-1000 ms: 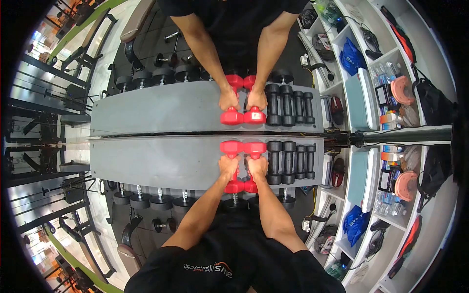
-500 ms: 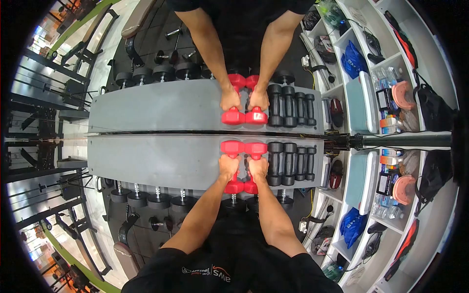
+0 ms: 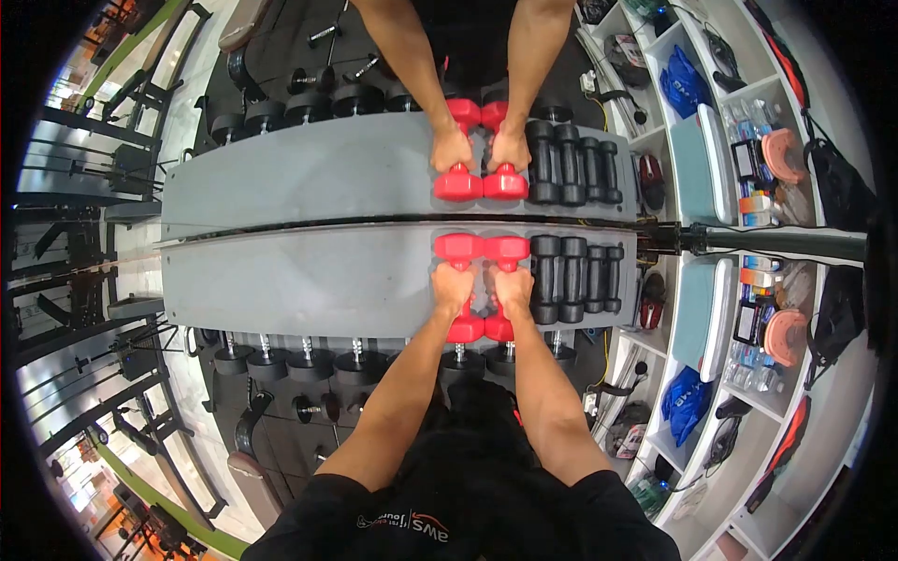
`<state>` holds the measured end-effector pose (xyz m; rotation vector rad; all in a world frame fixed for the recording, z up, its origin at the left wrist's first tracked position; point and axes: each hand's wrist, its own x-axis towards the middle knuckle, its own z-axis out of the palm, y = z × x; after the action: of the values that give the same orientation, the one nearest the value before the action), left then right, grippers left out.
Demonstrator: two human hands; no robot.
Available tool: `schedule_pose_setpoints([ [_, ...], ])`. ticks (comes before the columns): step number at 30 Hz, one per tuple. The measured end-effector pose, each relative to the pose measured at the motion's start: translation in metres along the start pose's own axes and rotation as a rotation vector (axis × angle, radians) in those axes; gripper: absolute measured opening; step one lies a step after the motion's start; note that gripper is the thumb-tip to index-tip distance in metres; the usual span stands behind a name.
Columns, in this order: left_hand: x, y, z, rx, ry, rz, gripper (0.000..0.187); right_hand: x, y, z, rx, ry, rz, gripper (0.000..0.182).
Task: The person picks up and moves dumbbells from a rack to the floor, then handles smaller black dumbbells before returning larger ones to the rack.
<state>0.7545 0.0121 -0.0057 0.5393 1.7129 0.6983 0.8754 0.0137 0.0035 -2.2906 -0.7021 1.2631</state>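
Observation:
Two red dumbbells lie side by side on a grey bench top. My left hand is wrapped around the handle of the left red dumbbell. Around the handle of the right red dumbbell my right hand is closed. The far and near heads of both show beyond my fists, while most of each handle is hidden. Just right of my right hand, several black dumbbells stand in a row, shrinking in size toward the right.
A mirror behind the grey bench top reflects arms and weights. Larger black dumbbells sit below its near edge. White shelving on the right holds a blue bag and bottles. Gym machines stand at left.
The camera view has shifted, so bench, hands and dumbbells appear higher and slightly further right. Both hands keep their grip, and the red dumbbells stay beside the black row.

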Motion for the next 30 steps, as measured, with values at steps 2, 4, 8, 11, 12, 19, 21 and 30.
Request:
schedule_pose_setpoints([
  [2,0.005,-0.008,0.001,-0.012,0.003,0.018,0.013,-0.006,-0.005,-0.003,0.004,-0.010,-0.003,0.025],
  [4,0.000,-0.007,0.000,-0.016,0.013,0.013,0.013,-0.008,-0.008,-0.004,-0.002,-0.019,-0.009,0.024],
  [8,-0.002,0.000,0.001,-0.001,0.017,0.028,0.013,-0.007,-0.008,-0.003,0.015,-0.006,0.006,0.025],
  [11,-0.002,0.000,0.001,0.035,0.031,-0.001,0.012,-0.002,-0.001,-0.002,0.015,-0.011,-0.019,0.024],
  [12,-0.003,-0.004,0.001,0.073,0.039,-0.005,0.017,-0.004,-0.002,-0.004,0.014,-0.019,-0.006,0.025],
  [19,-0.003,-0.007,0.002,0.606,0.237,0.107,0.060,-0.007,-0.009,-0.008,0.025,-0.066,-0.003,0.026],
  [21,-0.012,-0.008,0.005,0.644,0.269,0.078,0.066,-0.004,-0.003,-0.006,0.009,-0.067,0.001,0.027],
  [30,-0.059,-0.029,-0.005,0.741,0.361,0.435,0.051,0.001,0.003,-0.004,0.004,-0.109,-0.030,0.026],
])
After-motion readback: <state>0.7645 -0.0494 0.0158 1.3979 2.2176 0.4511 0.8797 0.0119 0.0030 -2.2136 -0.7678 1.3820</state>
